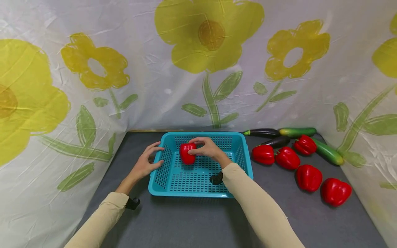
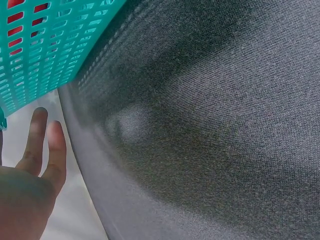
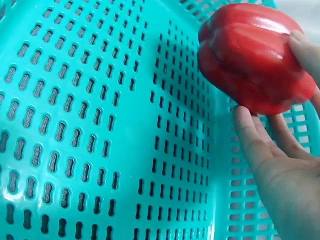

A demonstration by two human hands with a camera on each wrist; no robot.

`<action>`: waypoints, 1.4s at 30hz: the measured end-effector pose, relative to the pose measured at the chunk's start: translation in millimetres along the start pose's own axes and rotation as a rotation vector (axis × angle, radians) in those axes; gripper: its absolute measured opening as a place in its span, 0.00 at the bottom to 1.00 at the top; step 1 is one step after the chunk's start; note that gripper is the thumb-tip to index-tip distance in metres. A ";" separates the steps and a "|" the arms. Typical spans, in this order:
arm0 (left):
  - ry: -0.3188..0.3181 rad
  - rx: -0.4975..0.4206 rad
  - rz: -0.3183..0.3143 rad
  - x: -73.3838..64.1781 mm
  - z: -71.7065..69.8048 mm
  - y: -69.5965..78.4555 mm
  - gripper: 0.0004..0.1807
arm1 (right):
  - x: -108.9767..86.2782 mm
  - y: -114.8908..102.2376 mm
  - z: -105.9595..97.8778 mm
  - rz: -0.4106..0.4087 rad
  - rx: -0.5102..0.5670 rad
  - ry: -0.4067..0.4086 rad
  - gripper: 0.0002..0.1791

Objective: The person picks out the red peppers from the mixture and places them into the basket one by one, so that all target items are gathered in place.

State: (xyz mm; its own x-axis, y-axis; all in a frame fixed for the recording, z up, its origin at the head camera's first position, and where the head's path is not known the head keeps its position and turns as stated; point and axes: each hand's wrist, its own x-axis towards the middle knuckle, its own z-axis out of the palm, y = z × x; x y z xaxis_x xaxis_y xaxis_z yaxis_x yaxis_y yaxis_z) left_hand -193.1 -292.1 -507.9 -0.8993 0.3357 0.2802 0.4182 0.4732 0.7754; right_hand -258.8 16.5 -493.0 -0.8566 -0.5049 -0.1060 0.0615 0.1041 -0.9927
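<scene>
1. Dark table (image 1: 167, 220): we saw a blue basket (image 1: 186, 193) on it.
2. Left hand (image 1: 144, 165): fingers stood apart at the basket's left rim.
3. Right hand (image 1: 209, 150): was clamped on the red pepper (image 1: 186, 155) we found inside the basket.

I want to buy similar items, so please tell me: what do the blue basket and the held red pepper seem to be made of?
Blue basket: probably moulded plastic, smooth and slightly glossy; the regular slots and continuous rim suggest it.
Held red pepper: very glossy, with bright highlights; perhaps a plastic imitation, though a real pepper's waxy skin could look alike.
</scene>
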 end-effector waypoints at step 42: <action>0.002 0.007 -0.013 -3.2 2.8 4.5 0.25 | 2.7 18.1 13.2 0.105 -0.028 0.065 0.25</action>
State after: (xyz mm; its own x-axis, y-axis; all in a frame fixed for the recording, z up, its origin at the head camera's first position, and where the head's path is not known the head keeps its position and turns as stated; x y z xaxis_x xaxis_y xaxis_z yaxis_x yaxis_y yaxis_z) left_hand -188.0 -288.7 -506.9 -0.9048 0.3280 0.2715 0.4076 0.4831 0.7749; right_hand -253.2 5.7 -512.0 -0.8778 -0.4330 -0.2047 0.1393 0.1780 -0.9741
